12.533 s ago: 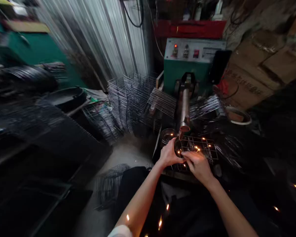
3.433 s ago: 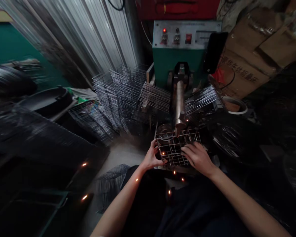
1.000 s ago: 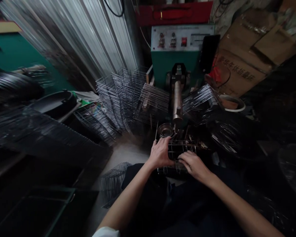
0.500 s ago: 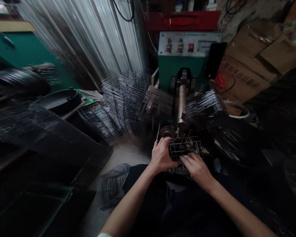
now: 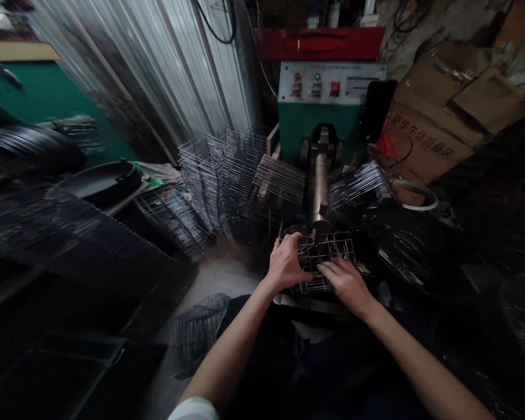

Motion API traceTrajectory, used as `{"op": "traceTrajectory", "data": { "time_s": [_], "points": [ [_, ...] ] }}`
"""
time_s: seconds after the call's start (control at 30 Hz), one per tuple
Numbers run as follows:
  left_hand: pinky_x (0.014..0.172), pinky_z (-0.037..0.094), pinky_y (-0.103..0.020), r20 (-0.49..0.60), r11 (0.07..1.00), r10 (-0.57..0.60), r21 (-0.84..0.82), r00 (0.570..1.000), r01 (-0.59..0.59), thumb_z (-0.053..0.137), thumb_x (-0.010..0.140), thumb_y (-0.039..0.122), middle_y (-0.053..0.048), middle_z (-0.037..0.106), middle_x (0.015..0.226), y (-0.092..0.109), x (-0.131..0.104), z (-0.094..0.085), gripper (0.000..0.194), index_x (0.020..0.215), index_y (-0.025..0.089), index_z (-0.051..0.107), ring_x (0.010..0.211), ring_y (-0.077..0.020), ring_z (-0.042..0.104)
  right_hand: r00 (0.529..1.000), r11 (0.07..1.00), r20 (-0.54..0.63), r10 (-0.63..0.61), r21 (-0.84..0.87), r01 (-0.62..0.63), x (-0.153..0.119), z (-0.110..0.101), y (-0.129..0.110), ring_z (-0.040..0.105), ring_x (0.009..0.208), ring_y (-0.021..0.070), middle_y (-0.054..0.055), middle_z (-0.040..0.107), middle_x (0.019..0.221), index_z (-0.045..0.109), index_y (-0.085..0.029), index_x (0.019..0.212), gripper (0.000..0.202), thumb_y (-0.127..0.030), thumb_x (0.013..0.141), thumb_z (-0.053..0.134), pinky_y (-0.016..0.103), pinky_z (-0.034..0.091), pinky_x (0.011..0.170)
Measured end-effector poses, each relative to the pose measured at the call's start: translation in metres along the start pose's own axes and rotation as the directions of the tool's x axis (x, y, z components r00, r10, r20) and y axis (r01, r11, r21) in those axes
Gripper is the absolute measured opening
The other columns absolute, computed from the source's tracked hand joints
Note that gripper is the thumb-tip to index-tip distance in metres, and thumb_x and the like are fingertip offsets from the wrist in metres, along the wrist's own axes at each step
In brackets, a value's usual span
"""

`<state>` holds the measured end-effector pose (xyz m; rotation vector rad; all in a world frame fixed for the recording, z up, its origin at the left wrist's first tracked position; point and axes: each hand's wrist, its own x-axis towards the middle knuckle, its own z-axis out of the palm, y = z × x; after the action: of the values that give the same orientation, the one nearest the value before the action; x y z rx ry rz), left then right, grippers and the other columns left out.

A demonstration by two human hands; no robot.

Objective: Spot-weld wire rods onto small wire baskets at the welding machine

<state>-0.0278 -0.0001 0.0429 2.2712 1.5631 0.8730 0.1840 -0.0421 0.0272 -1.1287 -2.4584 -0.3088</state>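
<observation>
A small wire basket (image 5: 317, 284) lies under the tip of a spot welder's upper electrode arm (image 5: 321, 192). Around the basket's left side curl the fingers of my left hand (image 5: 285, 261), its thumb pointing right along the near wires. Fingers of my right hand (image 5: 343, 281) press together on the basket's near right part. The electrode tip comes down to the basket's far wires; whether they touch is hard to tell. Behind stands the green welder body (image 5: 321, 125), with a green lamp (image 5: 317, 77) lit on its panel.
Stacked wire panels (image 5: 221, 175) stand left of the welder. Bundles of loose wire rods (image 5: 284, 178) flank the arm. A round bowl (image 5: 420, 197) and cardboard (image 5: 433, 128) are at the right. A black phone (image 5: 377, 111) leans on the welder. Another wire basket (image 5: 201, 329) lies by my leg.
The wire basket and both hands have shifted slightly up in the view, closer in under the electrode tip. The green lamp on the panel, dark before, is now lit.
</observation>
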Motion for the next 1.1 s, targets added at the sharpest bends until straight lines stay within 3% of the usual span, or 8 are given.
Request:
{"op": "traceTrajectory", "data": {
  "time_s": [0.23, 0.5, 0.63, 0.83, 0.9, 1.0, 1.03, 1.1],
  "points": [
    [0.116, 0.029, -0.057, 0.047, 0.999, -0.035, 0.02, 0.998, 0.034, 0.085, 0.05, 0.05, -0.008, 0.059, 0.128, -0.002, 0.016, -0.003, 0.102, 0.133, 0.025, 0.033, 0.122, -0.0317, 0.056, 0.993, 0.993, -0.008, 0.115, 0.025, -0.115, 0.011, 0.005, 0.002, 0.054, 0.096, 0.0255, 0.01, 0.064, 0.104, 0.066, -0.019, 0.111, 0.031, -0.004, 0.092, 0.048, 0.037, 0.047, 0.085],
    [0.108, 0.039, -0.056, 0.074, 0.998, -0.063, 0.033, 0.995, 0.061, 0.085, 0.047, 0.059, -0.008, 0.062, 0.126, -0.008, 0.042, -0.012, 0.104, 0.131, 0.027, 0.034, 0.117, -0.0343, 0.059, 0.966, 0.971, -0.114, 0.234, -0.02, -0.237, 0.032, 0.013, 0.019, 0.052, 0.09, 0.0248, 0.009, 0.061, 0.095, 0.064, -0.019, 0.092, 0.011, -0.026, 0.096, 0.057, 0.035, 0.041, 0.079],
    [0.105, 0.042, -0.053, 0.085, 0.996, -0.054, 0.07, 0.995, 0.048, 0.086, 0.048, 0.053, -0.01, 0.062, 0.125, -0.015, 0.057, -0.011, 0.106, 0.134, 0.026, 0.031, 0.116, -0.0349, 0.06, 0.956, 0.958, -0.108, 0.271, -0.063, -0.279, 0.04, 0.016, 0.026, 0.052, 0.09, 0.0258, 0.01, 0.062, 0.091, 0.065, -0.018, 0.093, 0.01, -0.024, 0.095, 0.057, 0.036, 0.041, 0.08],
    [0.107, 0.038, -0.059, 0.147, 0.999, -0.022, 0.026, 0.989, 0.019, 0.084, 0.053, 0.059, -0.013, 0.06, 0.129, -0.025, 0.077, -0.013, 0.109, 0.14, 0.026, 0.027, 0.12, -0.0367, 0.059, 0.949, 0.937, -0.056, 0.309, 0.186, -0.295, 0.052, 0.008, 0.036, 0.055, 0.088, 0.0242, 0.009, 0.063, 0.089, 0.066, -0.019, 0.087, 0.019, -0.018, 0.096, 0.05, 0.035, 0.047, 0.079],
    [0.112, 0.027, -0.067, 0.17, 0.999, 0.008, -0.049, 0.985, 0.0, 0.083, 0.054, 0.063, -0.016, 0.049, 0.144, -0.037, 0.072, -0.015, 0.12, 0.148, 0.029, 0.017, 0.133, -0.0395, 0.048, 0.939, 0.9, -0.081, 0.336, 0.321, -0.294, 0.041, -0.005, 0.037, 0.058, 0.093, 0.024, 0.009, 0.064, 0.095, 0.067, -0.02, 0.092, 0.02, -0.018, 0.097, 0.047, 0.036, 0.049, 0.082],
    [0.114, 0.013, -0.072, 0.158, 0.985, 0.02, -0.17, 0.987, 0.008, 0.088, 0.045, 0.062, -0.02, 0.012, 0.164, -0.072, 0.048, -0.007, 0.147, 0.155, 0.029, -0.005, 0.151, -0.0425, 0.012, 0.901, 0.79, -0.085, 0.426, 0.519, -0.325, 0.014, -0.026, 0.037, 0.063, 0.099, 0.0228, 0.009, 0.067, 0.106, 0.066, -0.021, 0.105, 0.019, -0.023, 0.099, 0.048, 0.037, 0.052, 0.086],
    [0.116, 0.012, -0.07, 0.157, 0.974, 0.001, -0.222, 0.988, 0.034, 0.09, 0.041, 0.06, -0.021, 0.002, 0.165, -0.085, 0.037, 0.001, 0.156, 0.155, 0.027, -0.01, 0.152, -0.042, 0.003, 0.874, 0.726, -0.059, 0.483, 0.585, -0.362, 0.004, -0.031, 0.037, 0.066, 0.097, 0.0223, 0.008, 0.068, 0.106, 0.065, -0.021, 0.107, 0.018, -0.026, 0.098, 0.05, 0.037, 0.053, 0.085],
    [0.119, 0.014, -0.061, 0.219, 0.914, -0.033, -0.389, 0.975, 0.118, 0.092, 0.038, 0.055, -0.025, -0.005, 0.163, -0.111, 0.016, 0.023, 0.164, 0.153, 0.02, -0.019, 0.153, -0.0382, 0.002, 0.786, 0.531, 0.031, 0.617, 0.721, -0.445, -0.014, -0.035, 0.035, 0.069, 0.085, 0.0211, 0.006, 0.071, 0.098, 0.062, -0.023, 0.108, 0.018, -0.034, 0.095, 0.057, 0.035, 0.057, 0.077]
  ]
}}
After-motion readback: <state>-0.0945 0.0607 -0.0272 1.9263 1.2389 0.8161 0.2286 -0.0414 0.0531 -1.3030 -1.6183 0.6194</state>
